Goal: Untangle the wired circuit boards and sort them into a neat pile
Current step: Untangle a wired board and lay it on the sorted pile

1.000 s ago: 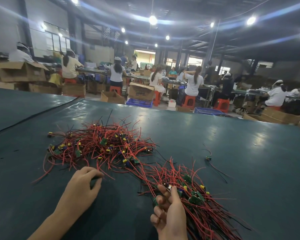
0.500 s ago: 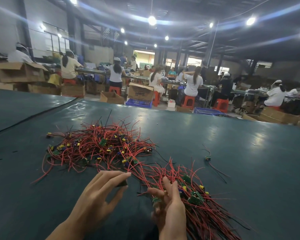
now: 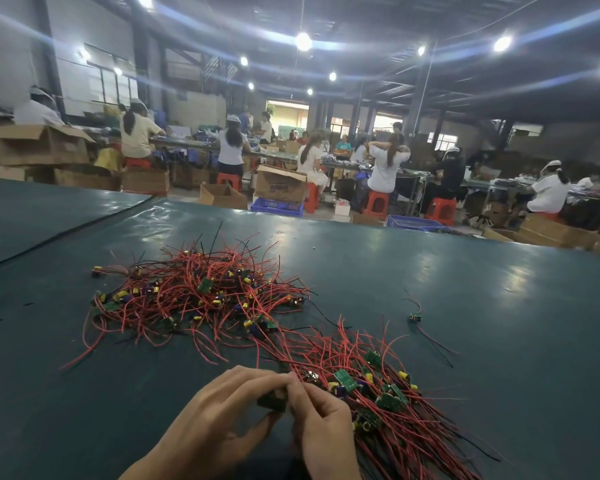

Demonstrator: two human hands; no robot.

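Note:
A tangled heap of small green circuit boards with red and black wires (image 3: 201, 299) lies on the dark green table (image 3: 499, 341), left of centre. A tidier bundle of wired boards (image 3: 388, 403) runs to the lower right with its wires aligned. My left hand (image 3: 219, 414) and my right hand (image 3: 323, 427) meet at the near end of that bundle. Between their fingertips they pinch one small dark circuit board (image 3: 274, 400). My right hand covers the bundle's near edge.
A single stray board with black and red wires (image 3: 415, 317) lies apart at the right. Beyond the table's far edge are cardboard boxes (image 3: 280, 183), blue crates (image 3: 277, 206), red stools and several seated people at benches.
My left hand has moved right, from beside the tangled heap to my right hand, bringing a board along. Both hands now pinch that board together at the bundle's near end.

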